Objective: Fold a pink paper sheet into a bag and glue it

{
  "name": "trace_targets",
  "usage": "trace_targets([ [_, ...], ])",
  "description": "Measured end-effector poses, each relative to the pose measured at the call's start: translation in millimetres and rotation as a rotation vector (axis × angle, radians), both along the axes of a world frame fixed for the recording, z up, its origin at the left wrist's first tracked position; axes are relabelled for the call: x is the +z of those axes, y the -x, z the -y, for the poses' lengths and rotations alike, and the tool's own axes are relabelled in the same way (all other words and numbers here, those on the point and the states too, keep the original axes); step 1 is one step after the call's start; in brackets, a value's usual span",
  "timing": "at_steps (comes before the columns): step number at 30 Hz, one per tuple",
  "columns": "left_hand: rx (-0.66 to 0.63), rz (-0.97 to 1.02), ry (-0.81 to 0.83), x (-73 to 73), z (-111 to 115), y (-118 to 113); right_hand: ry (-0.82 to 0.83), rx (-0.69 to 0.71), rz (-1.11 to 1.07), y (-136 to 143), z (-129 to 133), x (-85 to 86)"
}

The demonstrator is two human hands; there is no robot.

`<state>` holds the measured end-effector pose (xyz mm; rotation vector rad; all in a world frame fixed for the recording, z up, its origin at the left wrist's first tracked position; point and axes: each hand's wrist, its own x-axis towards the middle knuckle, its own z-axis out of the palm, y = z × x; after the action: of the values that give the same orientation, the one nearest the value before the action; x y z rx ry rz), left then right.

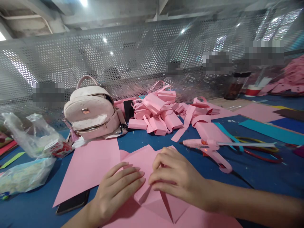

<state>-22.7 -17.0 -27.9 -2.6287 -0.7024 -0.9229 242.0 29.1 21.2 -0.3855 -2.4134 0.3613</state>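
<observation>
A folded piece of pink paper (156, 204) lies in front of me, on top of a larger pink sheet (204, 219). My left hand (116, 188) rests flat on its left side with the fingers stretched out. Curled fingers of my right hand (178, 175) grip a raised fold of the same paper; part of the fold is hidden behind them. To the right of that hand a pink glue gun (211, 147) lies on its side, a glue stick in its back end and a small orange light showing.
A pink-white backpack (95, 110) stands behind, beside a heap of small pink paper boxes (158, 109). On the left are a pink sheet (95, 164) over a dark phone (72, 202) and plastic bags (26, 174). Scissors (261, 153) and blue paper (273, 129) lie right.
</observation>
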Motion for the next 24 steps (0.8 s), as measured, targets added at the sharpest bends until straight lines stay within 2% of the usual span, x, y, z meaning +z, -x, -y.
trace_targets([
  [14, -0.036, -0.002, 0.005, -0.4, 0.6, -0.9, -0.074, 0.023, -0.013, 1.0, 3.0, 0.0],
  [24, -0.042, 0.036, -0.012, 3.0, 2.2, -5.7, -0.105, 0.012, -0.021, 6.3, 5.4, -8.8],
])
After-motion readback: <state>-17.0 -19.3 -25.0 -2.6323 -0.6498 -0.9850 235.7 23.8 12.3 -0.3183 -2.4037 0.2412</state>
